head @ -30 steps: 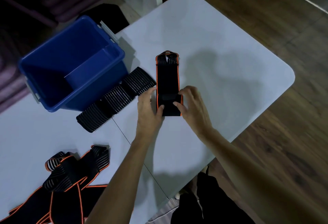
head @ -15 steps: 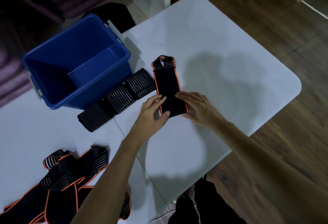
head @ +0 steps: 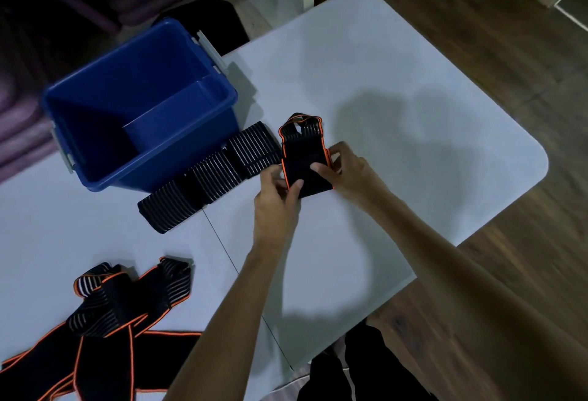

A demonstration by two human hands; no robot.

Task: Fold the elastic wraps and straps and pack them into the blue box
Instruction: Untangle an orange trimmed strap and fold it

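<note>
Both hands are gripping the folded orange-trimmed wrap (head: 305, 159) near the desk's (head: 413, 89) middle: the left hand (head: 276, 194) is pinching its left edge, the right hand (head: 346, 174) its right. The blue box (head: 178, 159) is standing open by the desk's left far edge, a striped wrap (head: 210, 178) lying against its near wall.

No text, label, brand, number or sign can be read anywhere in this view. The blue box (head: 140, 108), the orange-edged wrap (head: 304, 159) and the striped wrap (head: 210, 178) show only plain colour and stripes, and the bench (head: 397, 82) is bare of print.
</note>
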